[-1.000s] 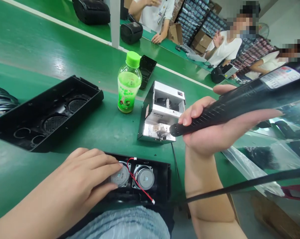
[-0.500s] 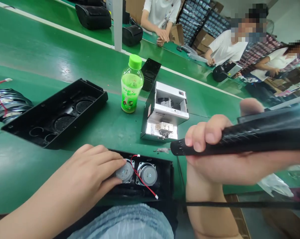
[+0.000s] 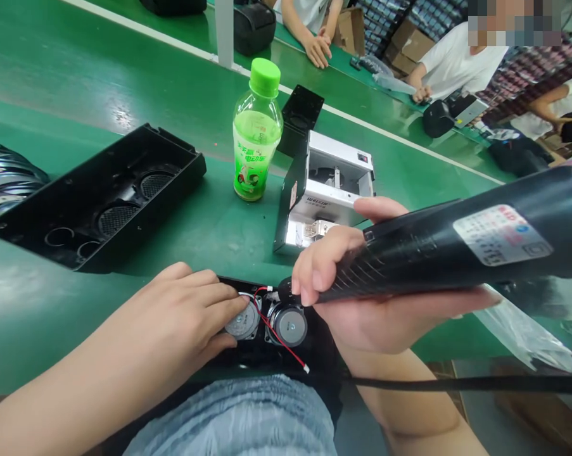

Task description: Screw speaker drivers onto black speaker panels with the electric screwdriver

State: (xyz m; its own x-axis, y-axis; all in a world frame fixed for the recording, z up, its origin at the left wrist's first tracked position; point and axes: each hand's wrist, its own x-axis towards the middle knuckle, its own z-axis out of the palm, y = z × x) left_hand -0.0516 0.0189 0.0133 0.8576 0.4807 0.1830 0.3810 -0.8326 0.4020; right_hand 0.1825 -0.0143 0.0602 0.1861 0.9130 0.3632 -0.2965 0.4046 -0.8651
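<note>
In my right hand [image 3: 343,285] is a black electric screwdriver [image 3: 409,247] with a white label, its fingers wrapped near the nose. The nose points left, over the upper edge of the right speaker driver [image 3: 289,325]; its bit is hard to make out. My left hand [image 3: 190,310] bends over the left speaker driver [image 3: 246,322], thumb and fingers at its rim. Both round grey drivers sit in a black speaker housing [image 3: 321,342] by my lap. Red wires [image 3: 283,342] with white plugs lie across them.
Behind the hands stand a green-capped bottle [image 3: 257,145] and a silver-and-black machine [image 3: 337,168]. A second black housing [image 3: 138,209] lies to the left, beside stacked drivers [image 3: 10,171]. Co-workers sit across the green bench [image 3: 76,76]. A cable [image 3: 457,384] runs along the bench's near side.
My right hand has brought the screwdriver left and over the right driver's upper edge. My left hand stays at the left driver. The view has shifted slightly.
</note>
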